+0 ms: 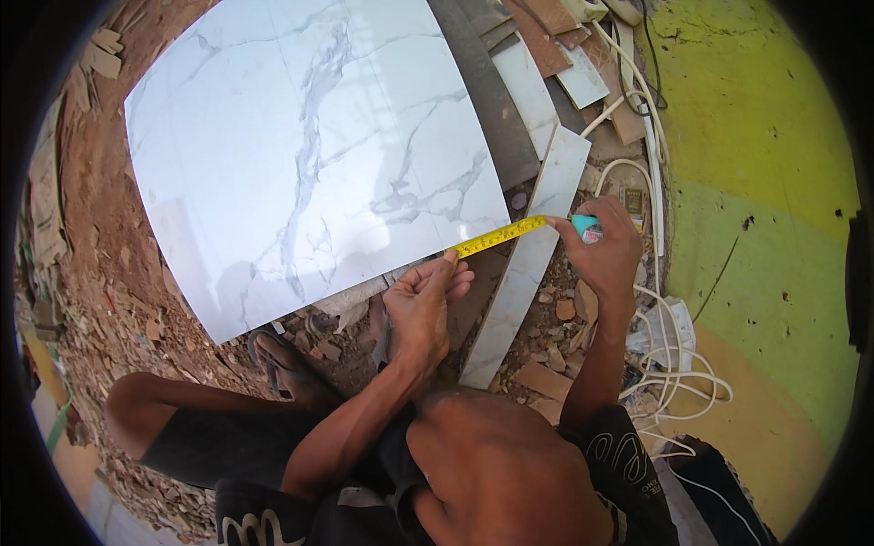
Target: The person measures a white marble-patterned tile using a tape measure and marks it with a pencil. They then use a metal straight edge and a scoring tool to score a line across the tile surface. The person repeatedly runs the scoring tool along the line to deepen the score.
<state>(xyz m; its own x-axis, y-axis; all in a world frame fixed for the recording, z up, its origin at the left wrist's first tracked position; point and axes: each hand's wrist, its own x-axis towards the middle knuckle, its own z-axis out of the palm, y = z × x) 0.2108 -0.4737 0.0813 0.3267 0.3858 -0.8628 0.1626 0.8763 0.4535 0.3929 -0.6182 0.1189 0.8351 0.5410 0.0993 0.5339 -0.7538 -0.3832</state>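
The scene is viewed from the person's head, through the left one of two fisheye cameras worn side by side, with the lens pointed steeply downward. The left hand [423,305] and right hand [608,246] are seen from above, within arm's length, around the middle. The legs [510,464] are looked down upon at the lower edge, the tile [309,164] is taken in ahead, and the wall [756,118] is caught at right, bent toward the rim.
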